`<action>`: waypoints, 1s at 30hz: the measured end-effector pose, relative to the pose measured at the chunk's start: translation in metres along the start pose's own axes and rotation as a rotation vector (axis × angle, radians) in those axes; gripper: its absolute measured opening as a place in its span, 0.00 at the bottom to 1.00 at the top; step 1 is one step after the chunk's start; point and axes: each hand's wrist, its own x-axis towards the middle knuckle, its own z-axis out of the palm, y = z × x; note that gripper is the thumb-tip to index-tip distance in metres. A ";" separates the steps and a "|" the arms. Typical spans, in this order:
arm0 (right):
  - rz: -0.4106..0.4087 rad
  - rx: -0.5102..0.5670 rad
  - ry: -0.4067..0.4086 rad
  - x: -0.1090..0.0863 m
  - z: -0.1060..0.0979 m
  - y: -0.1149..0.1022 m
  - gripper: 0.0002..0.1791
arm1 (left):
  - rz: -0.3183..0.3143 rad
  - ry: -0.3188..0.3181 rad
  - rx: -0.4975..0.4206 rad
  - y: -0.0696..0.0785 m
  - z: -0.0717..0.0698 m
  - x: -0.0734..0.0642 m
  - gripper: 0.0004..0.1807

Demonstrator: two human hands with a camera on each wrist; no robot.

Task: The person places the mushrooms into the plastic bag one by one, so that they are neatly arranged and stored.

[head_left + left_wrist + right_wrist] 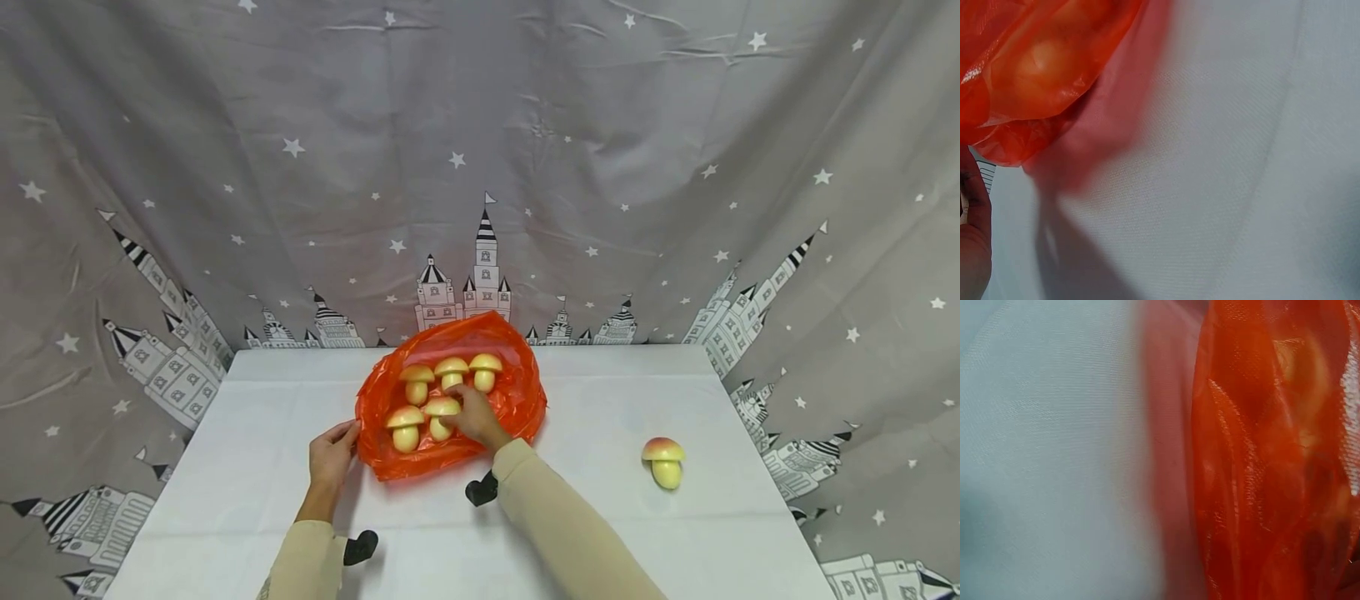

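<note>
A red plastic bag (525, 408) lies spread wide on the white table, its mouth facing up. Inside it are several toy mushrooms (485, 372) with yellow stems and yellow-red caps. At the bag's left rim, my left hand (330, 458) pinches the plastic between thumb and fingers. My right hand (480, 417) reaches in over the near rim and grips a toy mushroom (442, 407) in the front row, thumb and fingers on either side of it. Through the red film (1247, 456) the right wrist view shows only blurred shapes.
One more toy mushroom (664, 462) lies by itself on the right part of the white table (600, 533). Behind the table's far edge hangs a grey curtain (337, 167) printed with stars and castles. Black wrist cameras (362, 547) stick out from both sleeves.
</note>
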 end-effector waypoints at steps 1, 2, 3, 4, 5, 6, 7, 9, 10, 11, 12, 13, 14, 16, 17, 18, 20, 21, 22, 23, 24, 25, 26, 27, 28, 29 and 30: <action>-0.002 -0.006 0.000 0.000 0.001 0.000 0.25 | -0.001 0.003 -0.006 0.000 0.000 0.000 0.23; -0.004 -0.010 -0.001 0.000 0.001 0.000 0.25 | -0.002 0.005 -0.012 0.000 0.000 0.001 0.23; -0.007 -0.015 -0.002 0.000 0.002 0.000 0.25 | -0.001 0.007 -0.019 0.000 0.000 0.001 0.23; -0.010 -0.019 -0.005 0.000 0.003 0.000 0.26 | 0.000 0.008 -0.025 -0.001 0.000 0.001 0.22; -0.011 -0.022 -0.006 0.000 0.003 0.000 0.26 | 0.000 0.010 -0.028 -0.001 0.000 0.001 0.22; -0.011 -0.022 -0.007 0.000 0.004 0.000 0.26 | 0.001 0.011 -0.029 -0.001 0.000 0.002 0.22; -0.010 -0.023 -0.007 0.000 0.004 0.000 0.26 | 0.000 0.013 -0.028 -0.002 0.000 0.002 0.22; -0.001 -0.026 -0.006 0.001 0.005 0.000 0.26 | -0.002 0.013 -0.025 -0.002 0.000 0.003 0.22; 0.001 -0.030 -0.005 0.001 0.005 0.000 0.26 | -0.001 0.014 -0.023 -0.003 0.000 0.003 0.22; 0.006 -0.032 -0.007 0.001 0.005 0.000 0.26 | 0.000 0.016 -0.022 -0.003 0.000 0.003 0.22; 0.007 -0.037 -0.007 0.001 0.005 -0.001 0.26 | 0.001 0.016 -0.023 -0.004 0.000 0.003 0.22; 0.005 -0.040 -0.008 0.000 0.005 -0.001 0.26 | 0.003 0.016 -0.026 -0.004 -0.001 0.004 0.23; 0.000 -0.045 -0.006 0.000 0.005 -0.001 0.27 | 0.003 0.016 -0.026 -0.005 -0.001 0.004 0.23; -0.027 -0.050 0.003 -0.002 0.003 -0.002 0.27 | 0.007 0.016 -0.016 -0.005 0.000 0.004 0.22; -0.041 -0.048 0.008 -0.003 0.001 -0.003 0.28 | 0.007 0.016 -0.012 -0.005 0.000 0.004 0.22; -0.060 -0.051 0.017 -0.004 0.000 -0.003 0.28 | 0.007 0.015 -0.006 -0.005 0.001 0.004 0.22; -0.091 -0.034 0.029 -0.007 -0.004 -0.005 0.28 | 0.004 0.013 0.006 -0.005 0.001 0.004 0.22; -0.103 -0.022 0.033 -0.008 -0.007 -0.005 0.28 | 0.004 0.012 0.007 -0.005 0.002 0.004 0.22; -0.112 -0.003 0.034 -0.009 -0.009 -0.006 0.28 | 0.003 0.009 0.009 -0.005 0.002 0.004 0.23; -0.117 0.011 0.036 -0.010 -0.011 -0.007 0.29 | 0.002 0.007 0.011 -0.005 0.002 0.004 0.23; -0.118 0.021 0.038 -0.012 -0.014 -0.008 0.29 | 0.001 0.005 0.013 -0.004 0.002 0.003 0.24; -0.116 0.035 0.039 -0.013 -0.017 -0.008 0.29 | 0.003 0.005 0.012 -0.004 0.002 0.003 0.24; -0.112 0.052 0.039 -0.014 -0.019 -0.009 0.29 | 0.006 0.008 0.007 -0.003 0.002 0.002 0.24; -0.109 0.065 0.038 -0.015 -0.022 -0.010 0.29 | 0.011 0.009 0.001 -0.003 0.002 0.002 0.23; -0.106 0.083 0.035 -0.017 -0.025 -0.010 0.29 | 0.016 0.010 -0.006 -0.003 0.002 0.002 0.23; -0.107 0.090 0.037 -0.018 -0.027 -0.010 0.30 | 0.022 0.013 -0.013 -0.002 0.002 0.002 0.22; -0.102 0.106 0.034 -0.019 -0.030 -0.011 0.29 | 0.026 0.015 -0.022 -0.002 0.002 0.002 0.22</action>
